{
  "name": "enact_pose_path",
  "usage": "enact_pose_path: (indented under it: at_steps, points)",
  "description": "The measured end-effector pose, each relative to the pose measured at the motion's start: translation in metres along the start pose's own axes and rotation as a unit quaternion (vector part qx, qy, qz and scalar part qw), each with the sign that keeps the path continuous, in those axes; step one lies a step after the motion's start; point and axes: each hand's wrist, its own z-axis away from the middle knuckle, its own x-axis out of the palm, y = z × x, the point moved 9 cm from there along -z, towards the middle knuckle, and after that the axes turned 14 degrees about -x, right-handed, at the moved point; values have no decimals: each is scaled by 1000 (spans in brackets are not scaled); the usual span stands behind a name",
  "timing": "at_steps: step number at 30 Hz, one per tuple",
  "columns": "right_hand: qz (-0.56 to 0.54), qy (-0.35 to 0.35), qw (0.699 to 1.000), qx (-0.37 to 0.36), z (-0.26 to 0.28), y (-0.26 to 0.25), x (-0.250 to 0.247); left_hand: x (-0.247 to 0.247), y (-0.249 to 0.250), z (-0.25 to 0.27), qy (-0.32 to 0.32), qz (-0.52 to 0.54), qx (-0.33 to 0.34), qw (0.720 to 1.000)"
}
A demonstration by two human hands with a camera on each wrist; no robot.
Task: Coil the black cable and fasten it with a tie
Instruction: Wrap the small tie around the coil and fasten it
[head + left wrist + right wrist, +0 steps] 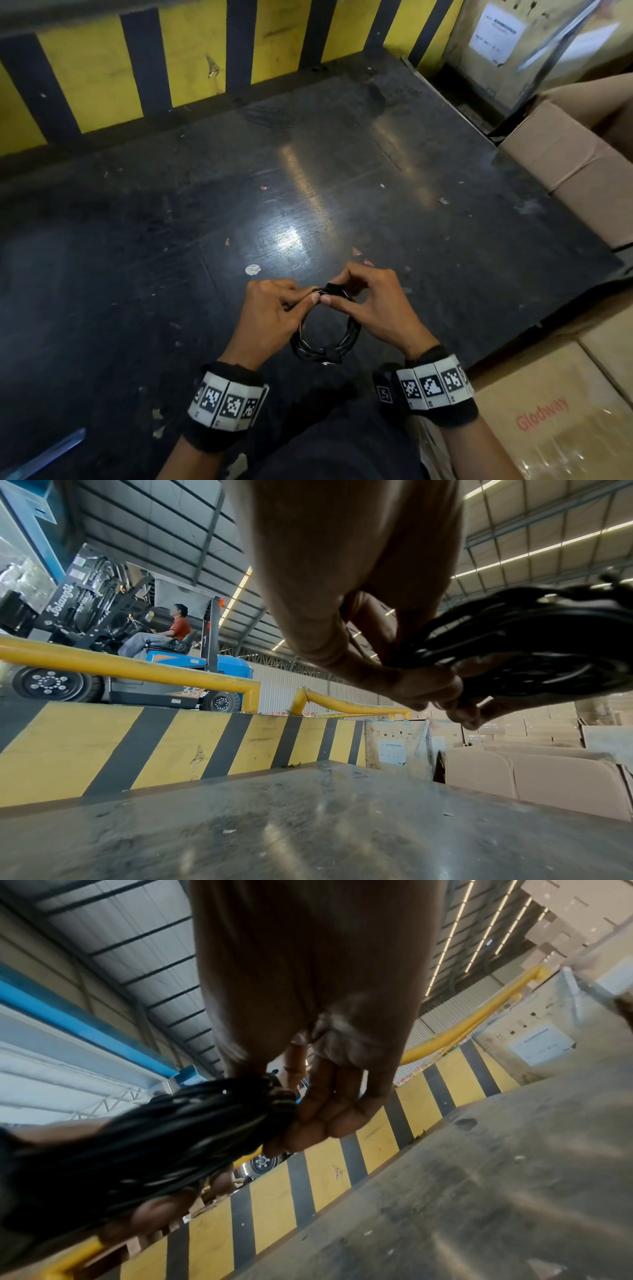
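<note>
1. One coiled black cable (325, 329), wound into a round ring of several turns, is held up above the dark scuffed tabletop (239, 205), between the two hands and near the person's body.
2. One tie: a short black band (334, 289) wraps the bundle at the top of the ring; a second knot-like spot at the bottom may be another tie or a plug, the view being too small to tell.
3. The left hand (270, 308) has its fingers curled, thumb and forefinger pinching the coil at the tie's left edge.
4. The right hand (373, 301) pinches the band from the right, its thumb tip nearly touching the left thumb; in the right wrist view its fingers (329, 1110) press against the cable bundle (137, 1150).
5. Two black wristbands with white coded tags, one on each wrist.
6. One yellow-and-black striped barrier (191, 61) runs along the table's far edge.
7. At least three brown cardboard boxes (565, 161) are stacked to the right.
8. One blue forklift (137, 669) with one seated driver stands beyond the barrier.
</note>
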Motion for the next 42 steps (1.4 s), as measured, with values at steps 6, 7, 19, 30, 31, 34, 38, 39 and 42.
enact_pose_path:
  at_steps: [6, 7, 19, 30, 31, 34, 38, 39, 42]
  points:
    - [118, -68, 988, -71, -1, -4, 0, 18, -19, -8, -110, 24, -72, 991]
    - [124, -71, 986, -83, -1, -6, 0, 21, -24, -9, -131, 37, -90, 987]
    - [-64, -44, 996, 43, 7, 23, 9, 32, -32, -5, -182, 70, -101, 976]
    - [58, -28, 990, 124, -4, 56, 11, 23, -94, 3, -151, 39, -265, 952]
    - [69, -10, 989, 127, -5, 59, 11, 22, -102, 6, -148, 20, -293, 944]
    - [69, 51, 987, 132, -4, 67, 14, 23, -126, 14, -142, -41, -354, 923]
    - [-1, 92, 981, 173, 0, 87, 24, 40, -152, 22, -181, -29, -413, 892]
    - [-15, 96, 978, 184, 1, 94, 28, 46, -155, 24, -195, 1, -418, 887]
    - [-29, 79, 974, 212, 2, 111, 41, 47, -153, 21, -169, 86, -399, 897]
